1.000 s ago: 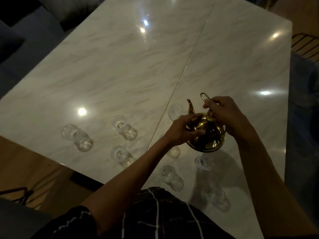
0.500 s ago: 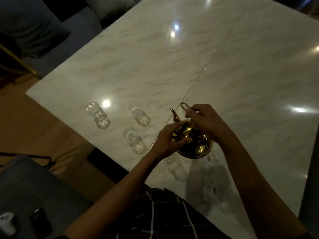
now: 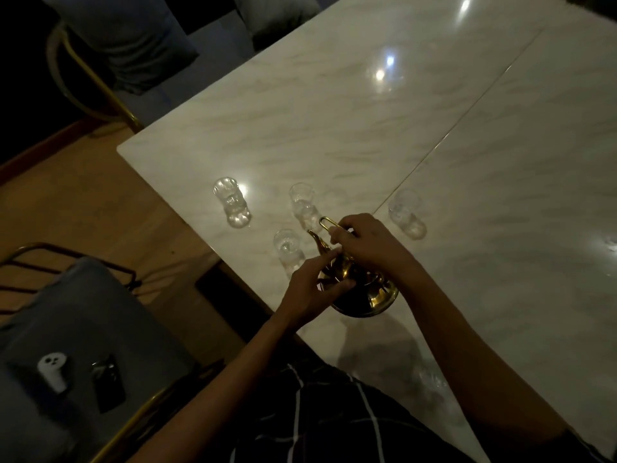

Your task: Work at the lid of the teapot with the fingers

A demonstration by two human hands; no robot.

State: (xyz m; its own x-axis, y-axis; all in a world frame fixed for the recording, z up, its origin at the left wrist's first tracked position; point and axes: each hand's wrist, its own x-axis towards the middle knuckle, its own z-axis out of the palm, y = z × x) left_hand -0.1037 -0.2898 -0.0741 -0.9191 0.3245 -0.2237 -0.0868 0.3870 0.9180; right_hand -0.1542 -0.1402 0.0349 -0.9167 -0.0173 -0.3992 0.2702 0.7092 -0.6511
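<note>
Both hands and the gold pot now sit closer to the table's left corner than they did a moment ago, and the pot's spout has come right next to the glasses on that side (the head has turned too, so part of this shift is only the view).

The right hand curls round the thin wire handle at the top of the pot. The left hand pinches the pot near its lid, fingers bent, and I cannot tell if it is only steadying it. The pot hangs low over the table, near the front edge, and I cannot tell if it touches.

Four glasses show well: one far left, one behind the spout, one just beside the spout, and one to the right. They all look clear, so I think little or no pouring is done yet, and most of the work is left.

The pot is shiny gold, round and fat at the bottom, with a thin curved spout that points at the nearest glass
</note>
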